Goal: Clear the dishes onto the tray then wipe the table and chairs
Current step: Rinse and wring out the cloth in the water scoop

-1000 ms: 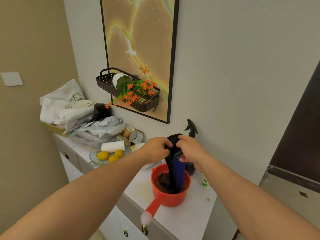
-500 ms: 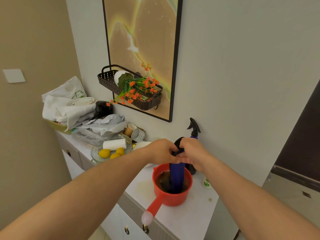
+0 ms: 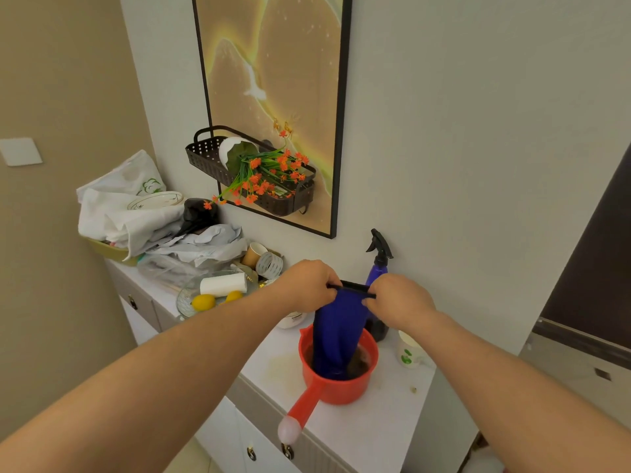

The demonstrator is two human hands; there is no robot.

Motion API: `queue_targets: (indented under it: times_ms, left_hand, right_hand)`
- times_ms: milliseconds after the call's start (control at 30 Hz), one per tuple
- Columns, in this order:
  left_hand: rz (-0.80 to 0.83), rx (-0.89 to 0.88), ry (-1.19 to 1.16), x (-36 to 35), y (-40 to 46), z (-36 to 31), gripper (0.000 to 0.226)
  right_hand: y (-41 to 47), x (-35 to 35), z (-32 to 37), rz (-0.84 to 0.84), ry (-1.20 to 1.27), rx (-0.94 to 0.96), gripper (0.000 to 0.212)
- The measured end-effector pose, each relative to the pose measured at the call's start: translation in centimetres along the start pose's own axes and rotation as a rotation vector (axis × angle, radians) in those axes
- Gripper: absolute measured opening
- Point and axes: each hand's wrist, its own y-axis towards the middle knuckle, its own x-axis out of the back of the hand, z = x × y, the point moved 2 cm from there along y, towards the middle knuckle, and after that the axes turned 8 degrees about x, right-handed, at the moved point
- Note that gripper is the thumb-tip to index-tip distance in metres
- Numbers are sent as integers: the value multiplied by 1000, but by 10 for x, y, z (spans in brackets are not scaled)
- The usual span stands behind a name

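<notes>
gripping a blue cloth (image 3: 336, 332) over a red scoop (image 3: 338, 377), both hands (image 3: 309, 285) (image 3: 399, 300) above the white counter (image 3: 372, 428).

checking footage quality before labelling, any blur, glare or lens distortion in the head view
Head view: wide-angle bending bows the picture frame and stretches both forearms at the bottom corners; light is soft and even, no hard shadows or glare; left hand, right hand and blue cloth look reasonably sharp, only slightly soft.

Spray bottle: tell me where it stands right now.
In the head view the spray bottle stands upright at the back of the white counter against the wall, right of centre, just behind the right hand and the red scoop.
</notes>
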Motion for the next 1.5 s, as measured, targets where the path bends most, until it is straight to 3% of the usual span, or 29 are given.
queue_targets:
  times_ms: [100, 333, 567, 633, 733, 800, 933, 1067, 1233, 1367, 1500]
  left_hand:
    - [-55, 4, 78, 8, 2, -1, 29]
    - [-108, 40, 239, 37, 8, -4, 30]
    - [-237, 83, 129, 60, 11, -11, 14]
    - [-278, 122, 37, 64, 13, -11, 12]
    - [-271, 182, -115, 63, 14, -5, 31]
    - [-259, 193, -107, 60, 14, -3, 37]
    - [-277, 214, -98, 49, 13, -8, 22]
    - [-290, 305, -384, 43, 14, -15, 19]
    - [-172, 318, -745, 34, 13, -23, 14]
    - [-80, 298, -777, 29, 11, -30, 20]
    - [49, 260, -992, 26, 5, -31, 15]
  right_hand:
    - [3, 14, -1, -45, 39, -2, 25]
    - [4, 47, 9, -318, 199, 46, 18]
    - [10, 56, 10, -455, 347, 31, 18]
    - [13, 58, 9, -439, 422, 32, 24]
    - [14, 58, 7, -328, 438, 27, 39]
    - [15, 56, 8, -253, 426, 13, 30]
    - [14, 49, 17, -151, 838, -120, 16]
    - [9, 42, 26, -102, 1158, -193, 7]
    - [8, 29, 32, -108, 1445, -204, 11]
    - [8, 22, 34, -76, 1540, -191, 22]
    - [7, 15, 28, -99, 1503, -176, 23]
